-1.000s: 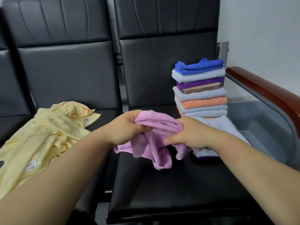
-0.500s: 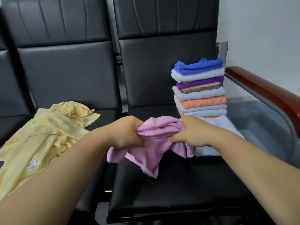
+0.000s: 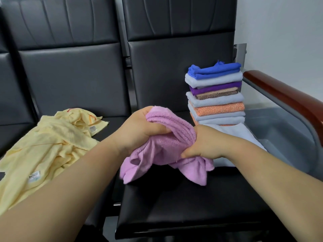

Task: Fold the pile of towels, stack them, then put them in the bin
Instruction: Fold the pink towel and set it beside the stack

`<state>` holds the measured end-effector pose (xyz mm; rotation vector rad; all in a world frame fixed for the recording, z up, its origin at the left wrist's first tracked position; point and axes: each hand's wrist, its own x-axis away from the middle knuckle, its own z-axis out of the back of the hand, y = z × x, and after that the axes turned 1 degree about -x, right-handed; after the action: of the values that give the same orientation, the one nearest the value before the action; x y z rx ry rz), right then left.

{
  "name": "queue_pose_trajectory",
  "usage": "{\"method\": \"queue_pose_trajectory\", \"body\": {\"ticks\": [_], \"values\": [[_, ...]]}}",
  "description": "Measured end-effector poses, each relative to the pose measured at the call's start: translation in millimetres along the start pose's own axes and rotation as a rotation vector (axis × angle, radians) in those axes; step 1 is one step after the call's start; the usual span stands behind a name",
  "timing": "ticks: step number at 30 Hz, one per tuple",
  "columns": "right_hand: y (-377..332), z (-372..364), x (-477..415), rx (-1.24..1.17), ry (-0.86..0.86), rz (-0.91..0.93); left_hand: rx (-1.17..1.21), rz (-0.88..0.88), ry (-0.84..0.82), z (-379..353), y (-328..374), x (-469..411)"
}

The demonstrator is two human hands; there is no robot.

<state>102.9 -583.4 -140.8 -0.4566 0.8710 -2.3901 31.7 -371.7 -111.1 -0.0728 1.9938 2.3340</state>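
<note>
Since a second ago the left hand has lifted its end of the soft pink terry towel higher than the right hand, so the bunched cloth now slopes down to the right. Both hands are closed tight on gathered folds of it, probably hunting for an edge or corner to spread before folding. It hangs over the middle of the black padded seat, its loose ends just brushing the cushion.

At the seat's back right corner stands the tall stack of folded towels, topped by a blue one, kept close for adding the next. A flat pale blue towel lies at its foot. Crumpled yellow towels wait on the neighbouring seat.

Beyond the wooden armrest, the grey plastic bin is partly hidden. Fingertips are buried in cloth.
</note>
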Motion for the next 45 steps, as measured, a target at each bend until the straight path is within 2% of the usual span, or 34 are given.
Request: {"method": "queue_pose_trajectory", "body": {"ticks": [2,4,6,8,11,15,17,19,21,24,26,29,32,34,37,39,42,44,45], "values": [[4,6,-2,0.056,0.049,-0.036,-0.401,-0.083,-0.099,4,1,2],[5,13,-3,0.042,0.102,-0.028,-0.844,-0.063,-0.145,7,0,1],[1,17,-2,-0.005,0.136,0.016,-0.963,-0.013,-0.158,8,0,1],[-2,18,0,-0.084,0.138,0.064,-0.829,-0.010,-0.118,15,-1,1],[1,13,5,-0.197,0.097,0.076,-0.296,0.026,-0.090,24,-3,2],[-5,1,6,-0.275,0.073,0.091,0.125,0.014,-0.002,13,-5,0],[-10,-4,5,-0.260,0.021,0.084,0.270,0.025,0.029,5,-1,-1],[-11,-7,5,-0.195,-0.034,0.059,0.250,0.036,0.051,2,0,0],[-8,-8,4,-0.101,-0.033,0.043,0.125,0.028,0.040,4,0,1],[2,1,2,-0.030,0.040,0.006,-0.078,0.029,-0.105,14,0,5],[6,9,1,-0.102,0.070,-0.015,-0.403,0.037,-0.173,21,1,6],[4,8,1,-0.272,0.057,0.025,-0.943,0.057,-0.158,27,3,1],[1,0,-1,-0.440,0.063,0.058,-1.079,0.053,-0.048,35,7,-3],[-1,0,0,-0.463,0.035,0.055,-0.919,0.051,0.004,43,5,-2],[-4,-2,2,-0.136,-0.069,0.042,-0.469,0.023,0.049,40,2,4],[-6,-7,1,0.045,-0.056,-0.005,-0.210,-0.001,0.047,27,1,5],[-2,-8,-3,-0.045,-0.016,-0.046,0.036,0.023,0.064,14,-1,0],[1,-4,-2,-0.204,-0.030,-0.042,0.155,0.037,-0.014,14,1,-2],[5,0,-3,-0.279,-0.021,-0.033,0.119,0.028,-0.073,16,2,-2]]}}
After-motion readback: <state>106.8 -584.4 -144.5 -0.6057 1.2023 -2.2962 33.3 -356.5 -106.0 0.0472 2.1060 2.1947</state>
